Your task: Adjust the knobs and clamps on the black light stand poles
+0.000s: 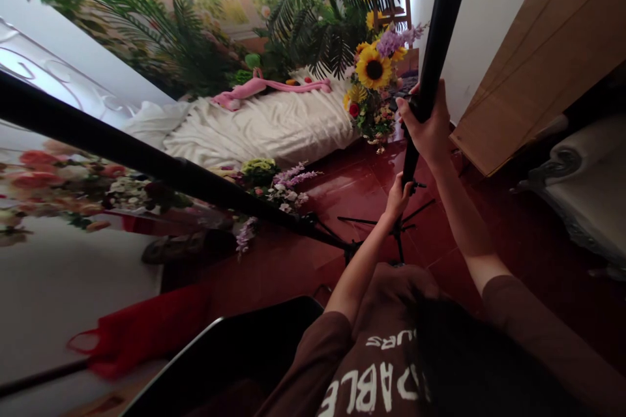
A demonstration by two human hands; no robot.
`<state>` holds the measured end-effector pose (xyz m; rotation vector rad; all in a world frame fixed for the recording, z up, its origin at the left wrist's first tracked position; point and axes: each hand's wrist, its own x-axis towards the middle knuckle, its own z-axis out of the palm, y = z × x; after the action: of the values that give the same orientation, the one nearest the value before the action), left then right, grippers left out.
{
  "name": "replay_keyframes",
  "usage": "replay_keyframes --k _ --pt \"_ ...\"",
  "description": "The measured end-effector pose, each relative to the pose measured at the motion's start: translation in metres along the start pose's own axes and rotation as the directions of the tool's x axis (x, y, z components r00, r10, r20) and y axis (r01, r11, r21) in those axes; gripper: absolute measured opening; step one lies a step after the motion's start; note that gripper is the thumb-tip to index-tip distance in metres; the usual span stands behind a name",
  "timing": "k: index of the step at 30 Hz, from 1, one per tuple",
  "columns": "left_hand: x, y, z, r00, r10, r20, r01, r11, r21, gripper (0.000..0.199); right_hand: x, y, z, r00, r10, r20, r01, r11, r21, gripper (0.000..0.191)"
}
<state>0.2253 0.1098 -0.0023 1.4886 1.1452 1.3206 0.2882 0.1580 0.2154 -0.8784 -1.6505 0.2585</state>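
Observation:
A black stand pole [447, 6] rises in front of me and runs out of view at the top. My right hand [430, 124] is closed around it, with the thumb on the left side near a dark fitting. Lower down, my left hand [400, 199] grips the same pole beside a small black knob [417, 186]. Below my hands the stand's thin legs [366, 220] spread over the red tiled floor. Part of the left fingers is hidden behind the pole.
A second black pole [147, 166] slants across the left. Behind are a white-draped platform [274, 124] with a pink plush toy [249, 88], sunflowers [374, 68] and palm leaves. A brown board [533, 58] and an ornate seat [591, 169] stand right; a red bag [141, 326] lies left.

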Motion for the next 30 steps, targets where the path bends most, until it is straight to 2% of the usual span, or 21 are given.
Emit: replay_keyframes --k 4,8,12,17,20,24,30 --pt "0.001 -0.001 -0.001 1.0 -0.019 0.009 0.019 1.0 0.024 0.039 -0.021 0.004 0.001 0.997 0.067 -0.046 -0.069 0.996 -0.047 0.038" --pt "0.002 -0.001 -0.001 0.999 -0.032 0.005 0.032 0.999 0.034 0.04 -0.054 0.018 0.007 0.985 0.159 -0.065 -0.164 0.984 -0.072 0.039" --pt "0.003 -0.007 -0.001 1.0 -0.01 -0.005 0.01 0.999 0.05 0.039 -0.085 0.036 0.017 0.964 0.264 -0.031 -0.265 0.963 -0.05 0.042" --pt "0.004 -0.017 0.001 0.999 0.002 -0.043 0.001 0.997 0.072 0.04 -0.096 0.048 0.019 0.951 0.309 0.025 -0.308 0.951 -0.032 0.044" --pt "0.005 -0.02 0.002 0.999 -0.004 -0.05 0.007 0.998 0.066 0.042 -0.103 0.051 0.01 0.942 0.319 0.104 -0.318 0.948 -0.028 0.047" --pt "0.005 -0.02 0.003 0.997 0.011 -0.07 -0.008 0.999 0.044 0.04 -0.132 0.064 -0.013 0.916 0.341 0.211 -0.338 0.94 -0.05 0.05" --pt "0.002 -0.013 0.002 0.998 0.0 -0.064 0.003 0.998 0.057 0.034 -0.177 0.092 -0.043 0.883 0.384 0.271 -0.356 0.923 -0.147 0.037"
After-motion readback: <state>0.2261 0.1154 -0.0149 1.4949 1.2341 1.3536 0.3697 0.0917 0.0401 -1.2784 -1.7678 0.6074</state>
